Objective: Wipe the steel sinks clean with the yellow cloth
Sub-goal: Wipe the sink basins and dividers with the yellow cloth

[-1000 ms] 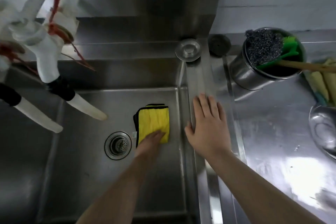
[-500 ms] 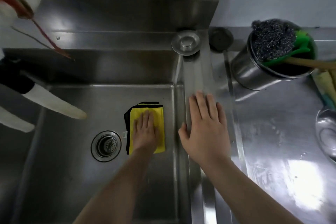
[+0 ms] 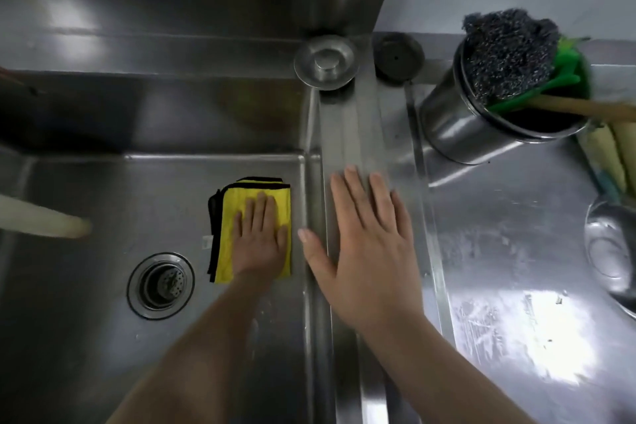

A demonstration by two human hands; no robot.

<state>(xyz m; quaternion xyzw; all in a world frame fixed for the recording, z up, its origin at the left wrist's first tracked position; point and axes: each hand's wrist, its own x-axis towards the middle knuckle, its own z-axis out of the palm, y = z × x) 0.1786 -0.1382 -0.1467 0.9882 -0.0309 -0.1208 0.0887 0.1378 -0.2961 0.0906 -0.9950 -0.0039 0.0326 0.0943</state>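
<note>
A steel sink fills the left, its near and left edges cut off. The right hand lies flat, fingers straight, on the sink's right rim. The left hand presses flat, fingers straight, on the folded yellow cloth on the sink floor, hiding much of it. The drain sits just left. A steel cup holds a scourer; its other contents are partly hidden.

The one head-worn camera looks steeply down, close above the steel sink at left and the counter at right.
</note>
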